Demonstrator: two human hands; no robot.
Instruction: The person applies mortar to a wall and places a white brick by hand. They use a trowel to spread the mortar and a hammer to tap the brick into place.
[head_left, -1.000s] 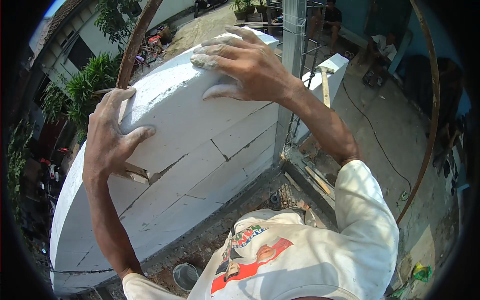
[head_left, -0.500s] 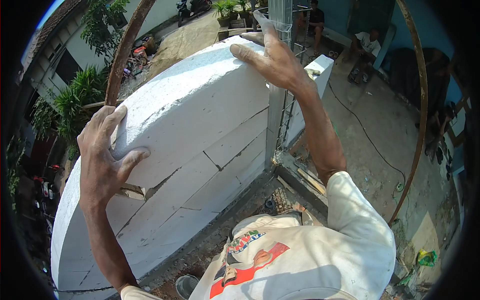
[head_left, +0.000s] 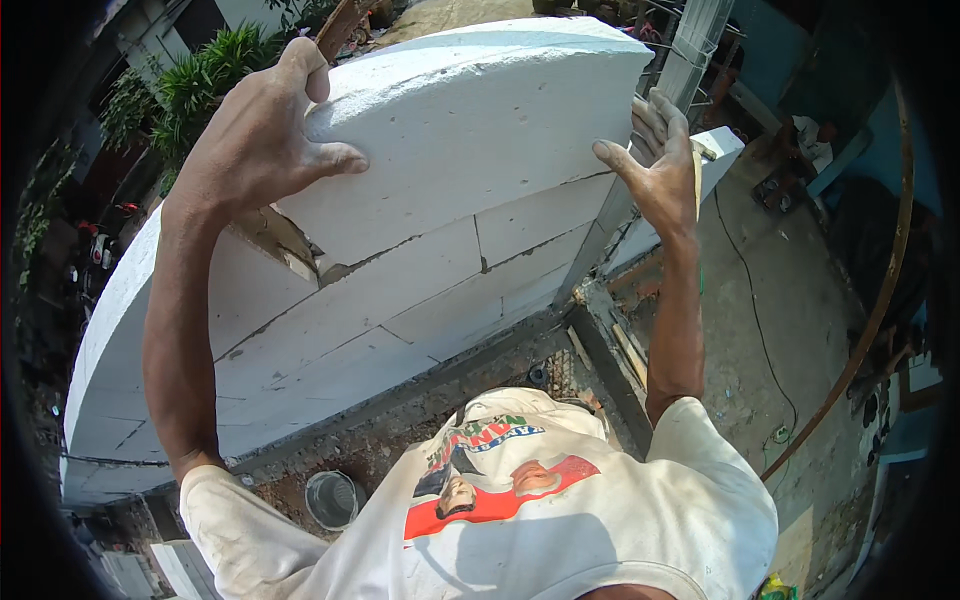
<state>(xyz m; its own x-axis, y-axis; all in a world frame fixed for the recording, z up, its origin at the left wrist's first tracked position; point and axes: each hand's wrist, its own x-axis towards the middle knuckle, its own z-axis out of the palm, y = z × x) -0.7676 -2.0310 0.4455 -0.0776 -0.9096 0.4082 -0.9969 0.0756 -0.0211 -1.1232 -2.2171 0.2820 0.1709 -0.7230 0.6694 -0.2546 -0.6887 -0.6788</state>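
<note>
A large white lightweight block (head_left: 480,125) forms the top course of a wall of similar blocks (head_left: 400,300). My left hand (head_left: 245,145) grips its left end, thumb on the front face and fingers curled over the upper edge. At the right end, my right hand (head_left: 662,180) is raised with thumb and fingers apart. Its thumb is by the block's front edge and its fingers lie along the end; firm contact is hard to tell. Below my left hand, a stepped gap (head_left: 285,245) in the wall shows grey-brown mortar.
A grey upright post (head_left: 690,50) with wire and steel bars stands beyond the block's right end. A dark bucket (head_left: 335,500) sits by the wall's foot. A black cable (head_left: 752,290) crosses the concrete floor. To the right are a curved rusty rod (head_left: 880,285) and a seated person (head_left: 808,145).
My right hand has left the block's top edge and come down to its right end. My left hand remains at the left end. The view has shifted, bringing the bucket more fully into sight.
</note>
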